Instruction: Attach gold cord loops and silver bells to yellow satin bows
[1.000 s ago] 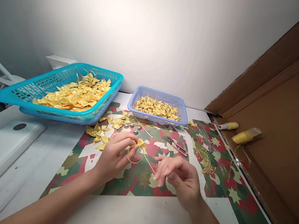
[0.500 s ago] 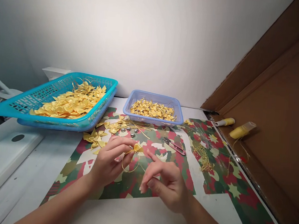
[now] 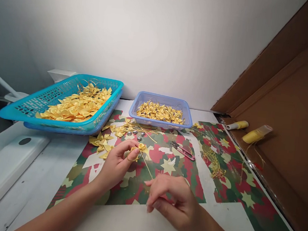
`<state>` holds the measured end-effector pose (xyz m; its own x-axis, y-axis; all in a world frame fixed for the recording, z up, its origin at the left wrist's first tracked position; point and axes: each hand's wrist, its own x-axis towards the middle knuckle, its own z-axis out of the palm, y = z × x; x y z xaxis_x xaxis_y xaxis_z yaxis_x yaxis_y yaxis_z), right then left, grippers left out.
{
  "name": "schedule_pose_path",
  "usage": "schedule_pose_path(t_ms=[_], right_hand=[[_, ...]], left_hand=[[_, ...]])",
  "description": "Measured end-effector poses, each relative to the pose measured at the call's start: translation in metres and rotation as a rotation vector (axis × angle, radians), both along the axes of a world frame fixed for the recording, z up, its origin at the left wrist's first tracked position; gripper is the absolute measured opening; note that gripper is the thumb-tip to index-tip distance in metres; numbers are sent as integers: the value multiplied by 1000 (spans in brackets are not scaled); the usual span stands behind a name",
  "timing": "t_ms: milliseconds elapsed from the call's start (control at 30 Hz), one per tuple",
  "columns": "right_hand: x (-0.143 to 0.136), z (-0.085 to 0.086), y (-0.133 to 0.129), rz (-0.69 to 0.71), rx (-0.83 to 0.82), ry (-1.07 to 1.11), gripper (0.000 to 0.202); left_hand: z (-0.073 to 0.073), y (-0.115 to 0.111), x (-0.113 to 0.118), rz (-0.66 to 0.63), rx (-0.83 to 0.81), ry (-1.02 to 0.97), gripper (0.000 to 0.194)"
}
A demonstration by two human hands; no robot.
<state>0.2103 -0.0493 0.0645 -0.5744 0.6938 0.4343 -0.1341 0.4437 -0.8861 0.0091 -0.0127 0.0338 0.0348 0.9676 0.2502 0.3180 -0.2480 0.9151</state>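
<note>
A small yellow ribbon bow (image 3: 142, 147) with a gold cord loop is pinched between the thumb and fingers of my left hand (image 3: 120, 160), above the patterned sheet. A straight length of cord (image 3: 147, 166) runs from the bow down towards my right hand (image 3: 173, 203). The fingers of my right hand are curled with the thumb near them; whether they grip the cord's end is hidden. Silver bells (image 3: 139, 138) lie just beyond my left hand. Loose yellow bows (image 3: 100, 141) lie to its left.
A turquoise basket (image 3: 58, 123) of yellow bows stands at the left, a blue basket (image 3: 161, 123) of bows at the back. Pink-handled snips (image 3: 184, 153), tangled gold cords (image 3: 214, 164), yellow spools (image 3: 257, 134) and a white device (image 3: 9, 167) lie around.
My left hand has turned the bow, and its loop now sits closer to the fingers. My right hand has moved slightly down, with its outstretched finger now drawn in. The view has shifted slightly.
</note>
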Motion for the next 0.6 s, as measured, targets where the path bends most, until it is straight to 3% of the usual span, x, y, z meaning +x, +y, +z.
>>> schedule_pose_path(t_ms=[200,600], right_hand=[[10,6,-3,-25,60,109,20],[28,16,-4,-104,-9,195,18]], left_hand=[[-2,3,-1,17,-79,-78,26],[-6,9,0,-26,-144,-120,23]])
